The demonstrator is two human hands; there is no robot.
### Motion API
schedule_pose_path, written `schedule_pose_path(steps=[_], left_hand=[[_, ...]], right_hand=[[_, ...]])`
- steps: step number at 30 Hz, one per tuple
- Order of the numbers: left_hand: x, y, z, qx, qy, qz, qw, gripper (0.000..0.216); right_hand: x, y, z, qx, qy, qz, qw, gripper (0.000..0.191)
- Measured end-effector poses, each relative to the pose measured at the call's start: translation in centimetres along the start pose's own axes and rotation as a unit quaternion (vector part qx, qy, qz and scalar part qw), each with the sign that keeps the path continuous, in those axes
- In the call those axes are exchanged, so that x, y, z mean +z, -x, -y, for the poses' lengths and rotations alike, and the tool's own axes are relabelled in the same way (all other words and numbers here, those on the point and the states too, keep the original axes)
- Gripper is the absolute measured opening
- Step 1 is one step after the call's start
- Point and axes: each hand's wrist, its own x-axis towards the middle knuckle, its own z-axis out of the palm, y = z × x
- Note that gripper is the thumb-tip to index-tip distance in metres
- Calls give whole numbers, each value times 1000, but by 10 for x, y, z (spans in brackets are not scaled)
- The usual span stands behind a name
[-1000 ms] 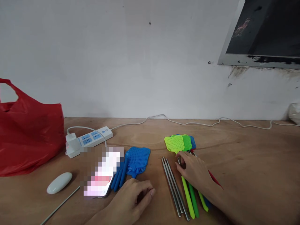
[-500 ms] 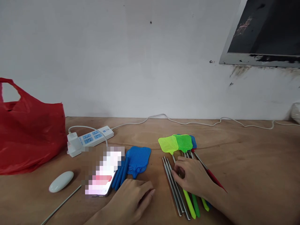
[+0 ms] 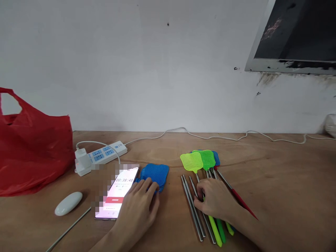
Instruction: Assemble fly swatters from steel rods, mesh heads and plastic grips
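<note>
My left hand [image 3: 140, 201] reaches over the blue fly swatter heads [image 3: 154, 172], fingers stretched forward and slightly apart. It covers the short blue handles that lie beside them. My right hand [image 3: 216, 197] rests on the right-hand pile with curled fingers, thumb and forefinger closed about a thin metal rod [image 3: 210, 232]. Two more metal rods [image 3: 193, 210] lie just left of it. Under this hand run a yellow-green fly swatter [image 3: 192, 162] and a green one [image 3: 207, 159], their handles showing below the wrist. A blue swatter head [image 3: 216, 158] peeks out behind.
A phone [image 3: 119, 190] showing a timer lies left of my left hand. Farther left are a white oval object [image 3: 68, 203], a power strip [image 3: 107, 154] with a plug, and a red plastic bag [image 3: 34, 150]. A white cable [image 3: 210, 139] runs along the wall.
My left hand has moved forward and left onto the blue parts. My right hand has shifted slightly right; one metal rod now lies apart from the other two, and the yellow-green swatter has slid right.
</note>
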Motion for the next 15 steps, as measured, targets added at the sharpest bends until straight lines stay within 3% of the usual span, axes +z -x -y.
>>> schedule_pose_path(steps=[4, 10, 15], left_hand=[[5, -2, 8, -24, -120, -45, 991, 38], [13, -1, 9, -33, -167, 48, 984, 60], [11, -5, 10, -47, -116, 73, 989, 66]], right_hand=[[-2, -3, 0, 27, -46, -13, 999, 15], [-5, -11, -11, 20, -288, 33, 957, 18], [-3, -14, -18, 16, -351, 45, 935, 16]])
